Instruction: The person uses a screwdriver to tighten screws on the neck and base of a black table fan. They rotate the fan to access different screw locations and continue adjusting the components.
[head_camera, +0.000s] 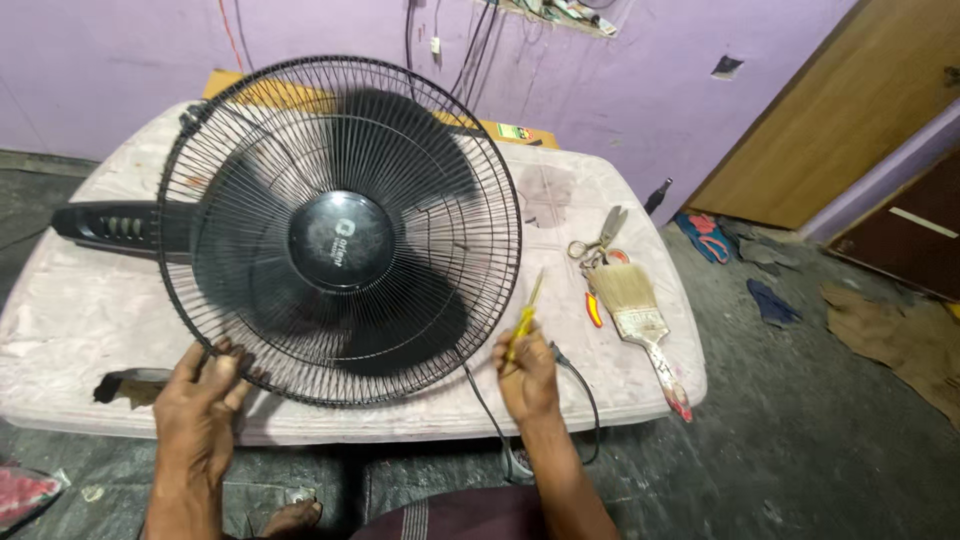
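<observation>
While the left hand (200, 405) closes its fingers over the lower rim of the black fan (338, 232), which lies grille-up on the pale tabletop (90, 320), the right hand (527, 375) pinches a yellow-handled screwdriver (527, 315) just beside the grille's lower right edge. The step in hand appears to be work on the guard's rim fastening, which calls for a steadied cage and an accurately placed tip. No containers are visible; scissors (598, 240) and a paintbrush (640, 325) lie loose to the right.
</observation>
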